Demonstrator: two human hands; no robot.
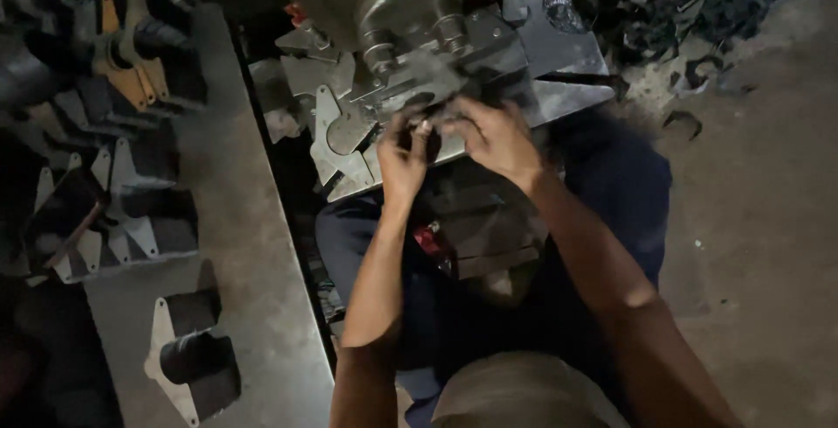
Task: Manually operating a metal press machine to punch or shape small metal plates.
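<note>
Head view: both hands meet at the front edge of a grey metal press machine point(419, 35). The left hand point(403, 156) pinches a small dark metal piece point(425, 128) at its fingertips; the right hand point(496, 136) curls over the same piece from the side, though its grip is partly hidden. Risk, as I judge it: fingers lie just under the tooling and could be caught, or the piece could slip in the dim light. Counted: two hands, one piece held, several flat grey metal brackets point(336, 136) beside the left hand, roughly six black-and-grey bracket parts point(188, 354) on the table point(253, 245) well to its left.
</note>
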